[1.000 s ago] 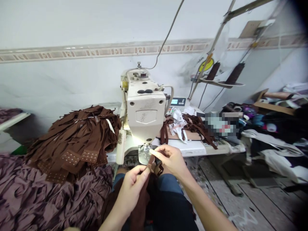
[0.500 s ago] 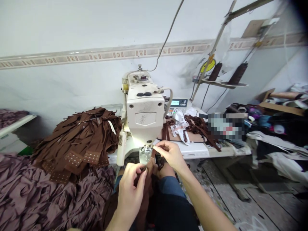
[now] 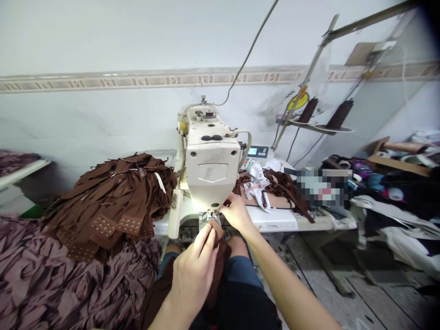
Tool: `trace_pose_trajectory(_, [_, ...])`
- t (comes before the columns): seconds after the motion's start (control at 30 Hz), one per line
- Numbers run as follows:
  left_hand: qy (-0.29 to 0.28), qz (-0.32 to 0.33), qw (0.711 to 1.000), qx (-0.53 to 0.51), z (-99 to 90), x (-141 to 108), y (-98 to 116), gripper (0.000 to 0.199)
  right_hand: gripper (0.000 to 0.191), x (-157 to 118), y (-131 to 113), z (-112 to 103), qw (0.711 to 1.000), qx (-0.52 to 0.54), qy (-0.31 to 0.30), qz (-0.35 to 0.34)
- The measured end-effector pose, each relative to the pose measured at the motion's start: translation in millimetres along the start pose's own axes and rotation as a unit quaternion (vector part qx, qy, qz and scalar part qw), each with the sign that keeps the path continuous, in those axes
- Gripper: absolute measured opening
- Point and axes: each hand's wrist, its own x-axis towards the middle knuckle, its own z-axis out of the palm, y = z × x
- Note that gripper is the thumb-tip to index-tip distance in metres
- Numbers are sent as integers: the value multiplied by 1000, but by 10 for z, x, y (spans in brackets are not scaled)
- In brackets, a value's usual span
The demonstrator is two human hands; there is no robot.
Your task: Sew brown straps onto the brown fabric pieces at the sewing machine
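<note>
Scanning from the left, we meet a heap of mauve fabric (image 3: 65, 284), then a pile of brown strips (image 3: 113, 197) whose ends carry rows of small metal studs (image 3: 103, 227). Our left hand (image 3: 192, 275) has risen since a moment ago and now closes over a brown fabric piece (image 3: 220, 256), its fingers (image 3: 206, 240) pressed together and pinching the cloth against the thumb. That piece now lies right up at the presser foot (image 3: 208, 217) of the white sewing machine (image 3: 209, 169), where before it hung just below. Our right hand (image 3: 237, 213) has drawn in tight beside the foot, its fingertips (image 3: 225, 208) bunched; we cannot tell whether they pinch anything, as the cloth hides them.

The embossed badge (image 3: 208, 173) on the machine's head shows no readable word. Further right on the desk (image 3: 275, 220), the lit control panel (image 3: 257, 151) is too small to read, and white scraps (image 3: 256, 181) lie among more brown strips (image 3: 283, 188). Above, two dark thread cones (image 3: 307, 111) (image 3: 338, 114) stand near a yellow round label (image 3: 298, 101), also unreadable.
</note>
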Motion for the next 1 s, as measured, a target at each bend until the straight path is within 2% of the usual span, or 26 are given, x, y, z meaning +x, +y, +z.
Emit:
trace_pose_trajectory(0.17, [-28, -17, 999, -23, -17, 49, 7, 41, 13, 23, 11, 20, 999, 39, 13, 23])
trace_pose_trajectory(0.27, [-56, -32, 994, -82, -90, -17, -17, 47, 28, -104, 31, -4, 995, 76, 26, 55])
trace_pose_trajectory(0.33, [-57, -52, 989, -127, -143, -139, -59, 50, 41, -297, 86, -11, 991, 92, 50, 83])
trace_pose_trajectory(0.43, [-12, -97, 983, -156, -190, -406, -158, 53, 53, -748, 263, 18, 981, 113, 81, 133])
trace_pose_trajectory(0.5, [-10, -121, 978, -170, -202, -573, -239, 52, 57, -1092, 412, 47, 977, 118, 56, 168])
trace_pose_trajectory(0.53, [-26, -132, 974, -185, -209, -636, -281, 50, 58, -1248, 478, 52, 975, 121, 20, 184])
trace_pose_trajectory(0.6, [-86, -162, 956, -228, -232, -711, -360, 41, 62, -1475, 560, 25, 962, 146, -66, 224])
trace_pose_trajectory(0.63, [-122, -184, 942, -253, -248, -728, -396, 36, 63, -1532, 571, -14, 955, 159, -90, 233])
trace_pose_trajectory(0.67, [-158, -208, 924, -279, -265, -736, -429, 33, 63, -1550, 563, -69, 951, 172, -98, 237])
trace_pose_trajectory(0.73, [-227, -259, 879, -330, -297, -742, -486, 33, 59, -1488, 505, -216, 952, 188, -78, 229])
trace_pose_trajectory(0.8, [-267, -303, 836, -371, -306, -746, -535, 36, 56, -1366, 427, -367, 956, 180, -62, 222])
trace_pose_trajectory(0.9, [-258, -351, 807, -398, -255, -704, -570, 43, 60, -1219, 338, -467, 963, 146, -74, 215])
trace_pose_trajectory(1.0, [-226, -362, 792, -437, -129, -526, -487, 53, 64, -1166, 284, -346, 959, 153, -76, 226])
